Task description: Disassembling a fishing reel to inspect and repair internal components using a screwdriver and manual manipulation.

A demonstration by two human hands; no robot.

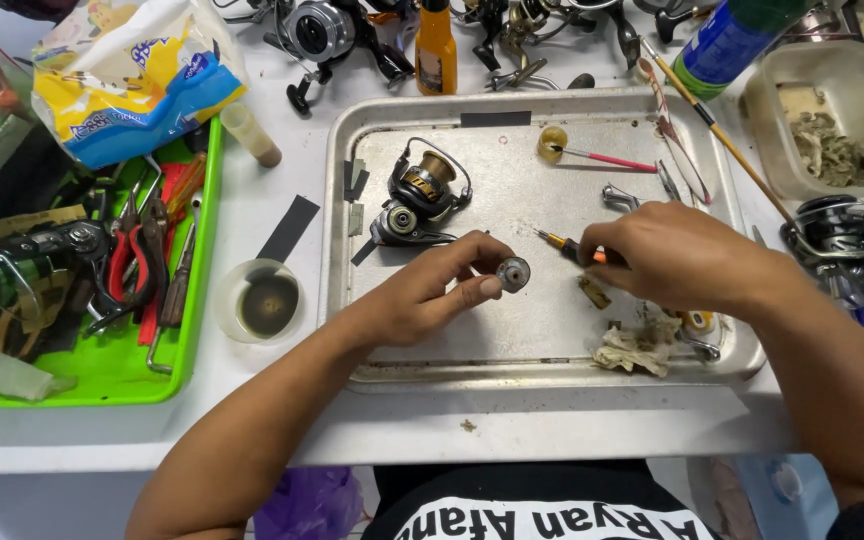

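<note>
Head view, looking down. The left hand (430, 290) pinches a small round metal reel part (513, 272) between thumb and fingertips, holding it just above the middle of the metal tray (337, 250) with its open face turned toward the right, apparently so the tool can reach it. The right hand (674, 258) is closed round a small orange-handled screwdriver (564, 246), whose tip points left and stops just short of the part; the wrist rests low over the tray, which would steady the tip. A partly stripped spinning reel (417, 195) lies in the tray's upper left, well clear of both hands, and a crumpled rag (640, 346) sits near the lower right rim. The tray's raised rim keeps loose pieces from rolling onto the desk (252, 215). Open tray floor lies below and left of the part; the right side is crowded by small pieces. A green tray of pliers (122, 370) and a small cup of dark liquid (267, 300) stand left, apart from the work.
</note>
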